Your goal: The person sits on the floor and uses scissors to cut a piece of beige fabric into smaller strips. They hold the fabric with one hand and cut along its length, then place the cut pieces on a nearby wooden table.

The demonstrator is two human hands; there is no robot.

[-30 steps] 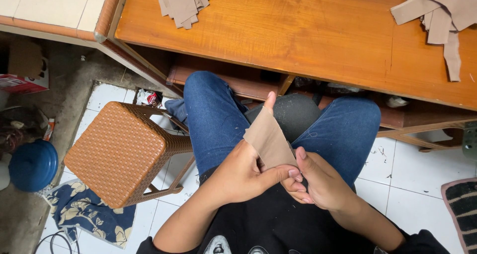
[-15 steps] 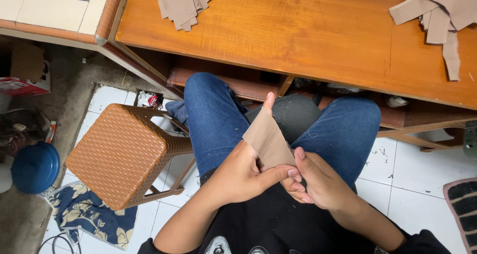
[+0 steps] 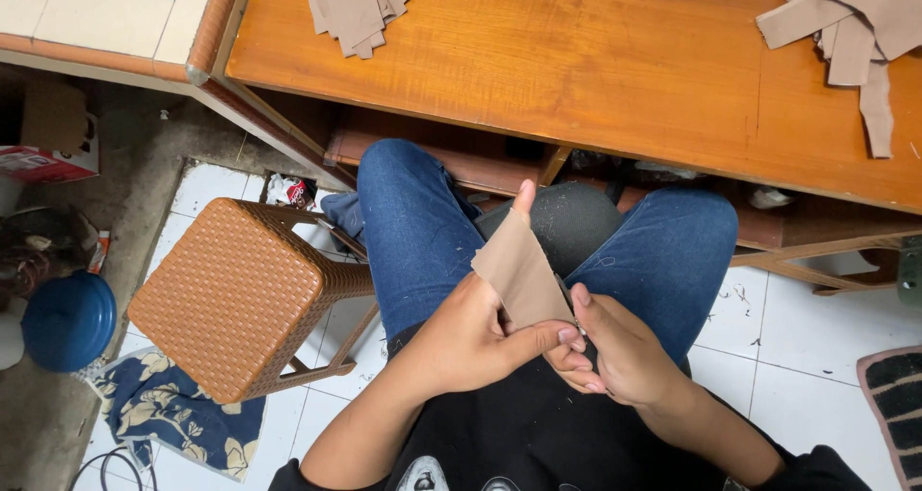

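You've got a tan fabric piece (image 3: 519,272) right over your lap, pinched from both sides. Your left hand (image 3: 469,342) is closed on its lower left edge, with the index finger stretched up behind the cloth so the fingertip pokes out at the top. Your right hand (image 3: 619,352) is curled tight on the lower right corner, thumb pressing on top. So both grips are closed on the same strip, held up between your knees, clear of the table.

Under that you've got blue jeans and a black shirt, with white floor tiles (image 3: 807,347) below, a bit scuffed. Just to your left sits a brown woven stool (image 3: 230,294), standing partly on a blue floral cloth (image 3: 158,409). Further left there's a round blue lid or pot (image 3: 67,320) on bare concrete.

Farther out, the orange wooden table (image 3: 595,69) runs across the top. It has one small stack of tan strips (image 3: 357,6) near its left end and a looser pile of tan strips (image 3: 850,25) at the far right. A tiled counter (image 3: 106,16) butts up against the table's left end.
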